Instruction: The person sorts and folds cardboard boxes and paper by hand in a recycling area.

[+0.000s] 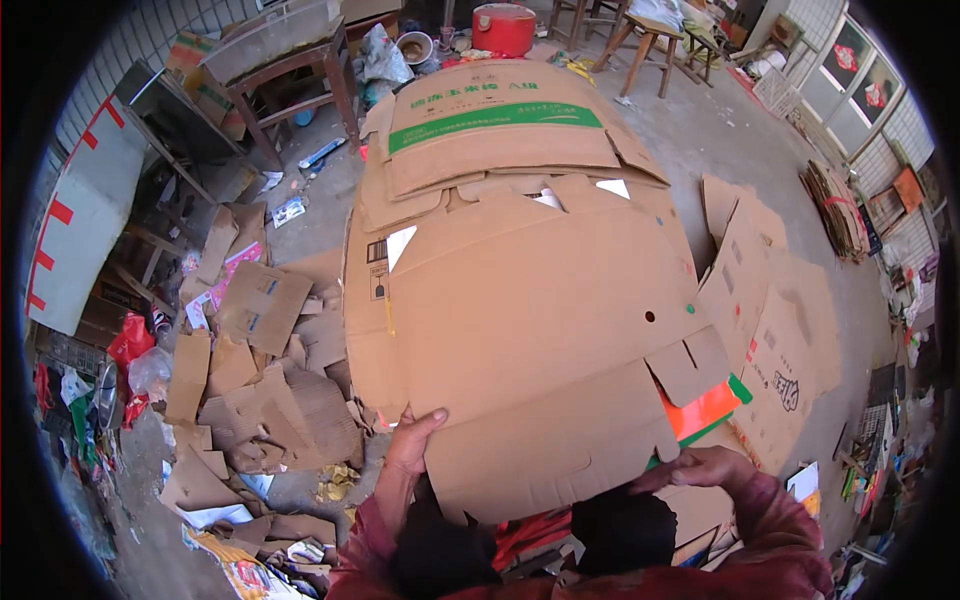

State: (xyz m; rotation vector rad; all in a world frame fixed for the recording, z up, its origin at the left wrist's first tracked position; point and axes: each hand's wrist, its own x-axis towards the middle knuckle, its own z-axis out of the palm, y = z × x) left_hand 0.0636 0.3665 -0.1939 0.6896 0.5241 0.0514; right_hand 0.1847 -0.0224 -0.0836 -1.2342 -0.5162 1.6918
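A large flattened cardboard box lies across the pile in front of me, its near flap bent toward my knees. My left hand grips the flap's left edge, thumb on top and the other fingers hidden beneath. At the near right corner, my right hand is closed at the edge, its fingertips partly hidden. An orange and green printed piece sticks out from under the box near my right hand. Farther off, another flattened carton with a green printed band rests on the pile.
Torn cardboard scraps litter the floor at left. More flattened cartons lie at right, and a tied cardboard bundle is beyond. A wooden table, a red round container and a wooden stool stand at the back.
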